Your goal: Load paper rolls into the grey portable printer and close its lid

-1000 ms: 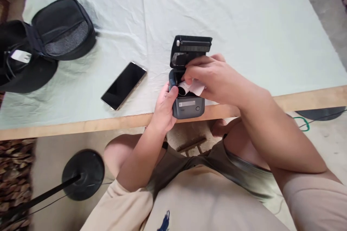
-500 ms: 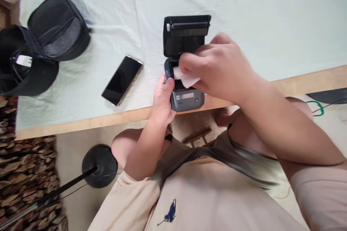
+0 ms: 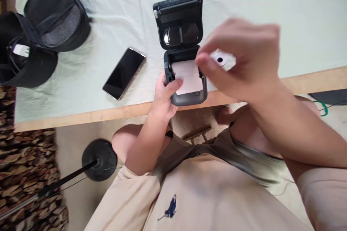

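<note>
Left hand [image 3: 162,101] grips the small printer [image 3: 187,82] at the desk [image 3: 81,117] edge, thumb pressing the paper [image 3: 187,75] tail flat; roll seated in the bay, lid [image 3: 179,19] not yet shut. Right hand [image 3: 241,61], blurred, hovers just above the bay, fingers loosely curled, holding nothing I can make out. Farther off: phone [image 3: 124,73], open black case [image 3: 54,14].

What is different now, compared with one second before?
The right hand has lifted off the printer to the right, letting go of the paper, which now lies flat over the bay. The lid stands wider open. The left hand still holds the printer; the phone stayed.
</note>
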Motion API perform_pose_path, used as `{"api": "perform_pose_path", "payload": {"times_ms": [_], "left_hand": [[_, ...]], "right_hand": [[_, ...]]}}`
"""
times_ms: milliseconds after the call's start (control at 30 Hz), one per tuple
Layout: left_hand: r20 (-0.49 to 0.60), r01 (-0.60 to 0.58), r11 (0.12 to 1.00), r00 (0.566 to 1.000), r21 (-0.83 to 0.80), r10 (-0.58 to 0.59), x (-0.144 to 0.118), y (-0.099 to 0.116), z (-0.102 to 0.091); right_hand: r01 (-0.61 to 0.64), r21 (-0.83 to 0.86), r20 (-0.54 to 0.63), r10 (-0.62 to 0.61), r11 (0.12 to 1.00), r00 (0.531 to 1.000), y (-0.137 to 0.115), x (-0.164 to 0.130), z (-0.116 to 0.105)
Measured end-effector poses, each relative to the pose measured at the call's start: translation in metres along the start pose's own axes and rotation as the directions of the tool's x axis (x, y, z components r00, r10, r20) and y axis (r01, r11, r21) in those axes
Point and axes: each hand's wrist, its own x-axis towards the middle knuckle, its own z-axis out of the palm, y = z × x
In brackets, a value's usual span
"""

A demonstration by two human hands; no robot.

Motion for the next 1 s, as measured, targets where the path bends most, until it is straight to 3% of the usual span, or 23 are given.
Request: {"api": "perform_pose_path", "payload": {"times_ms": [33,100,233,300,367,433,500,567,767,900,1000], "left_hand": [[0.021,-0.005,1.0,1.0,0.001,0.005,0.0,-0.001,-0.001],[0.057,-0.032,0.999,0.998,0.001,0.032,0.003,-0.004,-0.004],[0.105,-0.098,0.995,0.99,0.002,0.097,0.011,-0.013,-0.015],[0.118,-0.115,0.993,0.987,0.009,0.113,0.014,-0.017,-0.02],[0.118,-0.122,0.992,0.986,0.025,0.118,0.014,-0.019,-0.022],[0.117,-0.119,0.992,0.986,0.03,0.115,0.011,-0.019,-0.023],[0.109,-0.1,0.995,0.989,0.001,0.099,0.008,-0.017,-0.02],[0.094,-0.077,0.996,0.992,-0.04,0.081,0.005,-0.014,-0.015],[-0.01,0.003,0.996,1.0,-0.085,-0.004,0.0,-0.001,0.001],[-0.007,-0.013,0.995,1.0,-0.094,0.012,0.003,0.0,-0.001],[-0.112,-0.014,0.998,0.994,-0.067,0.007,0.008,-0.002,-0.005]], "right_hand": [[-0.026,-0.006,-0.101,0.025,1.0,0.995,0.003,0.002,-0.001],[-0.081,0.03,-0.192,0.085,0.996,0.978,0.012,0.005,0.0],[-0.144,0.362,-0.196,0.226,0.921,0.954,0.027,0.011,0.009],[-0.133,0.403,-0.226,0.24,0.905,0.944,0.028,0.012,0.01],[-0.145,0.331,-0.172,0.211,0.933,0.962,0.027,0.011,0.009],[-0.163,0.238,-0.001,0.168,0.957,0.986,0.026,0.01,0.006],[-0.156,0.17,0.176,0.126,0.973,0.976,0.025,0.007,0.004],[-0.137,0.129,0.273,0.097,0.982,0.957,0.024,0.004,0.004],[-0.217,-0.001,0.399,0.199,0.976,0.895,0.02,0.003,0.007],[-0.208,0.035,0.371,0.181,0.977,0.911,0.018,0.004,0.004],[-0.186,0.039,0.337,0.163,0.982,0.927,0.018,0.006,-0.001]]}}
